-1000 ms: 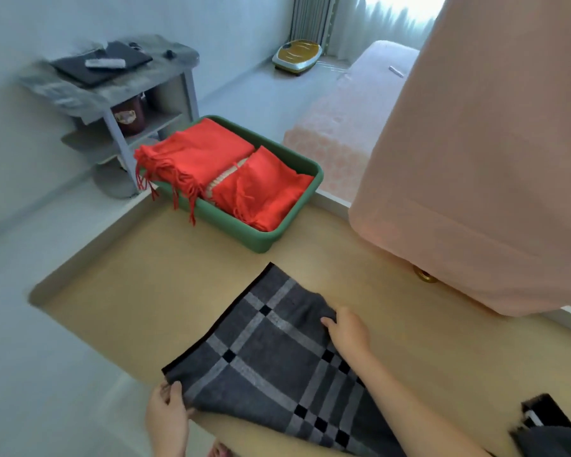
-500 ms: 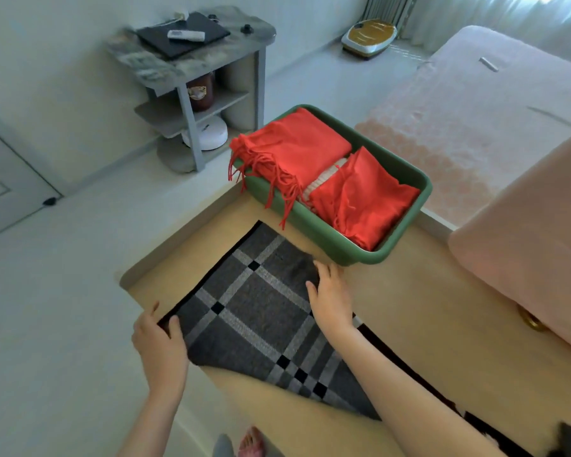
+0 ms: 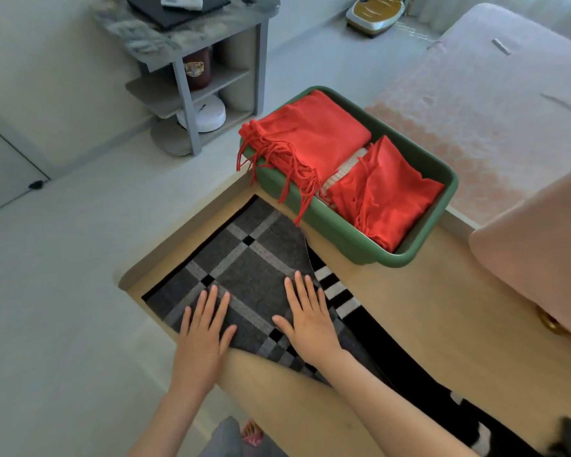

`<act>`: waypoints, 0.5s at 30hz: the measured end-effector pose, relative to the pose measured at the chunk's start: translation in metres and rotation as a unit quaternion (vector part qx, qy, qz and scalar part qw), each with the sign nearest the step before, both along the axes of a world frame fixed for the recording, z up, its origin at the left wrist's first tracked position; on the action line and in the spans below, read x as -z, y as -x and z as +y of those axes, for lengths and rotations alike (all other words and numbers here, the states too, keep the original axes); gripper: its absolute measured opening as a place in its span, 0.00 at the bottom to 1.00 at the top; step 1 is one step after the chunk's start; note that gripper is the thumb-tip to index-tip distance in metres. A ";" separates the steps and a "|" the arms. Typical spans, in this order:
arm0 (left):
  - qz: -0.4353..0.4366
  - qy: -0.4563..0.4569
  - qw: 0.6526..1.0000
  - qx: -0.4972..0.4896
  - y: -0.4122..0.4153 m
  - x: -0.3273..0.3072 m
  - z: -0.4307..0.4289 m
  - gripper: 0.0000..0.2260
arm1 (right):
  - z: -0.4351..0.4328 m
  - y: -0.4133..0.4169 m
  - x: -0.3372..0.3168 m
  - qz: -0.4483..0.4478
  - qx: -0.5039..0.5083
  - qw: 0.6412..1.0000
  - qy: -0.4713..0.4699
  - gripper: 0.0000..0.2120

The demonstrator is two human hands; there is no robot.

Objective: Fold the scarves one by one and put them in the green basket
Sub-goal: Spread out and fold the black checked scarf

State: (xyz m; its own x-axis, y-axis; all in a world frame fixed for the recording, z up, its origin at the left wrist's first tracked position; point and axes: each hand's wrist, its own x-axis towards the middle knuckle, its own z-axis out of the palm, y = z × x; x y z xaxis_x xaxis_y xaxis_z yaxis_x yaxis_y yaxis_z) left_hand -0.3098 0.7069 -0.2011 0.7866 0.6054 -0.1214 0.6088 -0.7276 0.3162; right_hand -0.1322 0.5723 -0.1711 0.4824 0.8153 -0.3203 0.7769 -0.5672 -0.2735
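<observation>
Head view. Half a second ago the left hand [image 3: 205, 328] sat at the table's edge by the scarf's corner and only the right hand [image 3: 307, 318] pressed the cloth. Now both lie palm-down on the grey plaid scarf [image 3: 244, 258], fingers straight and spread. Neither hand grasps anything; both press flat.

We read this as a fold just laid and being smoothed, so this scarf's folding is under way but not finished. A long dark tail with white stripes trails away from the green basket [image 3: 353, 249], along the table [image 3: 409, 324] toward the person.

Position: the folded panel lies on the table just in front of the basket's near wall. Its far corner almost reaches that wall, under the fringe that hangs over the rim. The two hands rest side by side on the panel's end farthest from the basket.

Two folded red scarves [image 3: 310, 133] already sit inside the basket, so we judge the task to be well along.
</observation>
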 end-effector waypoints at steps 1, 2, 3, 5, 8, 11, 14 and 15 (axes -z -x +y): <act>-0.004 -0.006 1.000 -0.002 0.001 0.000 0.009 0.28 | 0.009 0.000 -0.003 0.004 -0.006 1.000 0.005 0.42; -0.009 -0.015 1.000 -0.003 0.003 0.002 0.017 0.28 | 0.016 0.000 -0.006 0.014 -0.010 1.000 0.008 0.41; -0.013 -0.017 1.000 -0.005 0.005 0.001 0.023 0.27 | 0.021 0.000 -0.010 0.026 -0.014 1.000 0.004 0.38; -0.037 -0.019 0.999 -0.026 0.005 -0.001 0.028 0.26 | 0.021 -0.001 -0.020 0.038 -0.002 0.999 -0.032 0.33; -0.102 -0.023 0.993 -0.047 -0.003 -0.010 0.012 0.21 | -0.010 -0.001 -0.035 0.017 0.082 0.991 -0.107 0.26; -0.160 0.008 0.987 0.031 -0.017 -0.027 -0.039 0.19 | -0.072 0.003 -0.042 -0.059 0.204 0.967 -0.142 0.20; -0.176 0.069 0.969 0.159 -0.032 -0.031 -0.101 0.14 | -0.137 0.003 -0.038 -0.087 0.279 0.949 -0.117 0.17; -0.176 0.080 0.962 0.191 -0.037 -0.031 -0.119 0.15 | -0.153 0.002 -0.035 -0.086 0.290 0.948 -0.098 0.17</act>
